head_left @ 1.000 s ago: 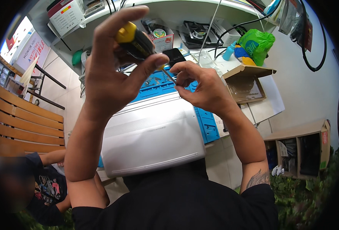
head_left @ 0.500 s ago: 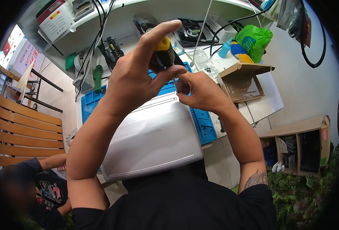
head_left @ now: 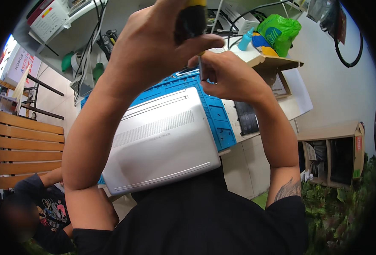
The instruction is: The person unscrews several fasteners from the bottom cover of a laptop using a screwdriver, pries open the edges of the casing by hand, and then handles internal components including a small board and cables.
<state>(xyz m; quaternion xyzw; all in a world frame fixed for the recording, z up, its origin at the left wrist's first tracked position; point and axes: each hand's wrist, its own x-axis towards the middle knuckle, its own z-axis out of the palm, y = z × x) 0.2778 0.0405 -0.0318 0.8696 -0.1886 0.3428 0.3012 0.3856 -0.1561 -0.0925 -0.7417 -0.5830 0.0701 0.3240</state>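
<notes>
Okay, left hand (head_left: 149,55) keeps its grip round the screwdriver (head_left: 192,21); the shaft (head_left: 200,66)'s shifted past the silver laptop (head_left: 162,148) lying partly on the blue mat (head_left: 220,115), so probably no contact (right hand (head_left: 234,75) curls there, can't tell on what).

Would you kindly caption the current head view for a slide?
Left hand holds a screwdriver, right hand at its shaft; silver laptop underside-up on a blue mat.

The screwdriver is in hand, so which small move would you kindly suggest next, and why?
Perhaps guide the screwdriver over the silver laptop: the left hand holds the handle, the right hand is at the shaft, and the shaft's lower end shows beyond the laptop's far right corner.
</notes>
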